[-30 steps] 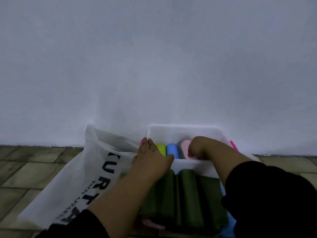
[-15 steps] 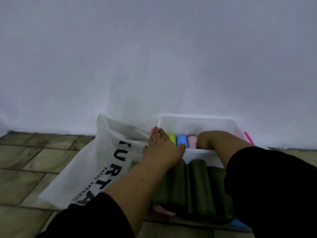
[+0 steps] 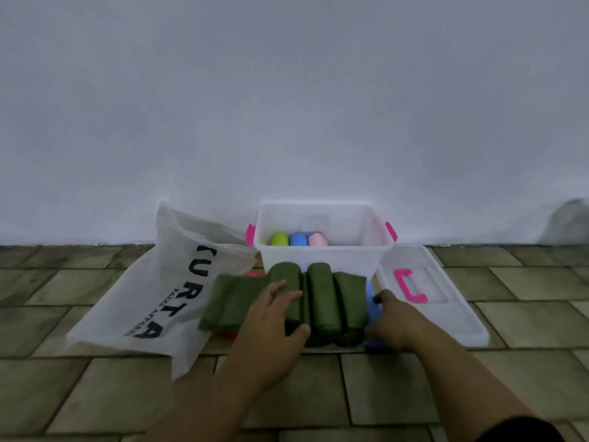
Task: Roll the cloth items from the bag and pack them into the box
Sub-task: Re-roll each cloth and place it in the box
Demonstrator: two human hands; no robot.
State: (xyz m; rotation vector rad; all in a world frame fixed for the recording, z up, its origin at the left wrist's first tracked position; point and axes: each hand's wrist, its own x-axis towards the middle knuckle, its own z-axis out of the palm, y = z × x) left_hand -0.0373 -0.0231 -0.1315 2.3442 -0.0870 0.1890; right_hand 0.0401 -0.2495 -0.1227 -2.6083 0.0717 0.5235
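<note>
A white plastic box with pink handles stands against the wall. Inside it sit a green roll, a blue roll and a pink roll. In front of the box lie dark green rolled cloths side by side. My left hand rests on the left-middle green roll, fingers spread over it. My right hand lies at the right end of the row, on a blue cloth beside the green rolls. The white bag with black lettering lies flat to the left.
The box's white lid with a pink latch lies on the tiled floor right of the rolls. Something red peeks from under the green cloths. A plain wall rises right behind the box.
Both hands have drawn back from the box to the green rolls on the floor. The pink roll now stands in the box beside the blue one. The view has tilted down and pulled back.
</note>
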